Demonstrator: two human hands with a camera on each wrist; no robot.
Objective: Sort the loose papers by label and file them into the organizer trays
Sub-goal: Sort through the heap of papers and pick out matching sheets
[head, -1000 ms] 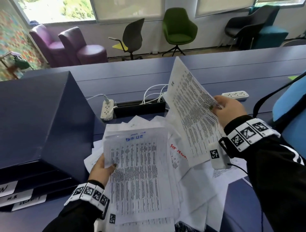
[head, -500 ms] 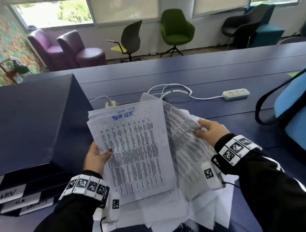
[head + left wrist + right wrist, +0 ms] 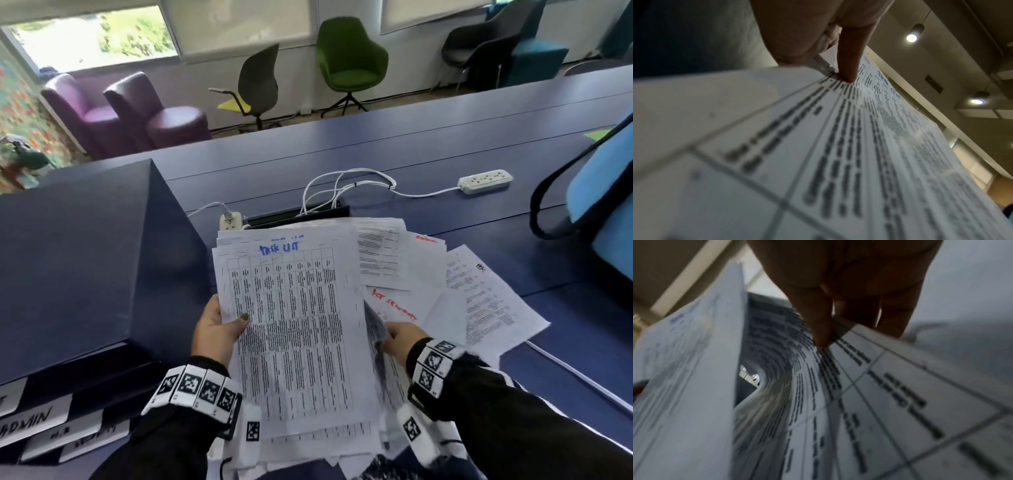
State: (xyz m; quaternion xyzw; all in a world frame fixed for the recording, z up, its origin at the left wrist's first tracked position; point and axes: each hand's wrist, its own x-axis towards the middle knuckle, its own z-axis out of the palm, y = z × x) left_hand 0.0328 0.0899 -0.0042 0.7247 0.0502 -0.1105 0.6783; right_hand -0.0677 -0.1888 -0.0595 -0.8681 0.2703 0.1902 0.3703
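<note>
My left hand [image 3: 219, 329] grips a stack of table-printed papers [image 3: 294, 325] by its left edge; the top sheet bears a blue handwritten label. In the left wrist view the thumb [image 3: 849, 65] presses on the top sheet [image 3: 818, 146]. My right hand [image 3: 400, 337] pinches one printed sheet [image 3: 375, 329] that curls against the stack's right edge. The right wrist view shows its fingers [image 3: 818, 324] on that curved sheet [image 3: 879, 386], with the stack [image 3: 684, 369] beside it. More loose papers [image 3: 486, 294], one with red writing [image 3: 394, 305], lie on the table. The dark organizer [image 3: 85, 257] stands at the left, its trays carrying white labels [image 3: 30, 423].
A white power strip [image 3: 486, 180] and its cable lie on the blue table [image 3: 428, 144] behind the papers. A second strip [image 3: 230, 221] sits by a black cable box [image 3: 298, 214]. A blue bag [image 3: 603, 192] stands at the right. Chairs line the far wall.
My right hand has brought its sheet down from high on the right to the stack's right edge. My left hand has lifted the stack off the pile.
</note>
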